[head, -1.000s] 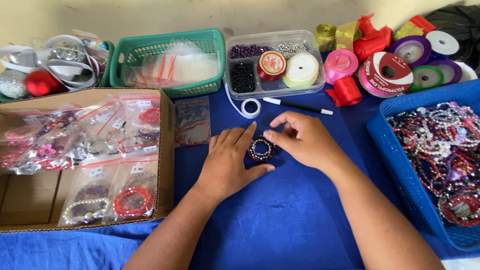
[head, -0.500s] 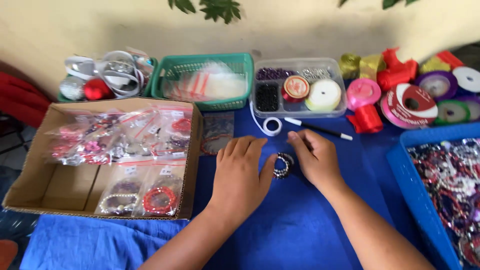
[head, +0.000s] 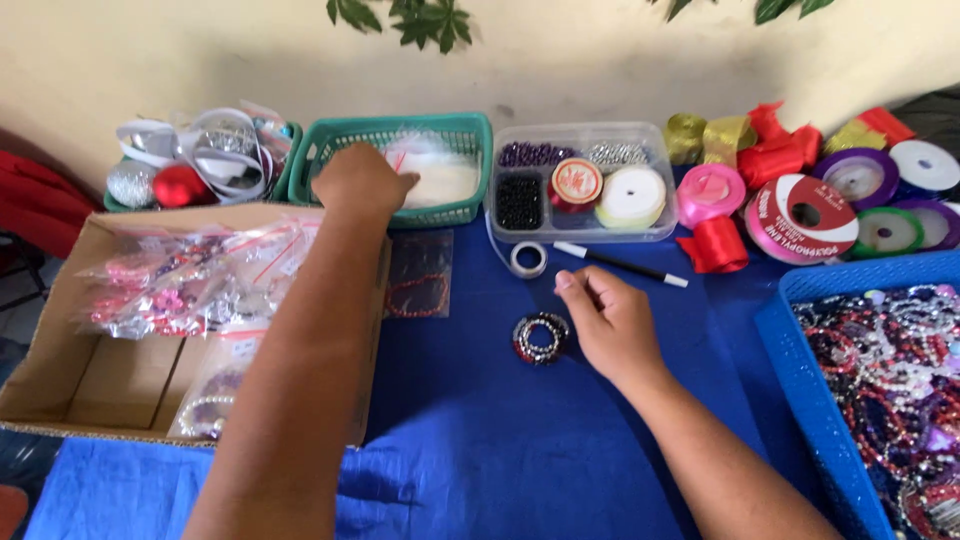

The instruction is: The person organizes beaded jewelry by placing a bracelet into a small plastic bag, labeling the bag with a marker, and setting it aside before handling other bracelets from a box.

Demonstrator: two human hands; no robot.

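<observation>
- The small coil of dark and silver beaded bracelets (head: 541,338) lay flat on the blue tablecloth (head: 480,440), round, without a long axis.
- The right hand (head: 608,322), loosely curled and empty, rested just right of it, the nearer hand.
- The left hand (head: 362,180), grip indeterminate, reached away into the green plastic basket (head: 345,140) of clear bags.

Clear plastic packets (head: 170,285) of pink and red beadwork lay heaped in the open cardboard box (head: 60,330) at the left. One flat clear packet (head: 418,275) holding a red bracelet lay on the tabltop just beside the box. More clear bags (head: 440,175) filled the green basket (head: 400,135).
</observation>
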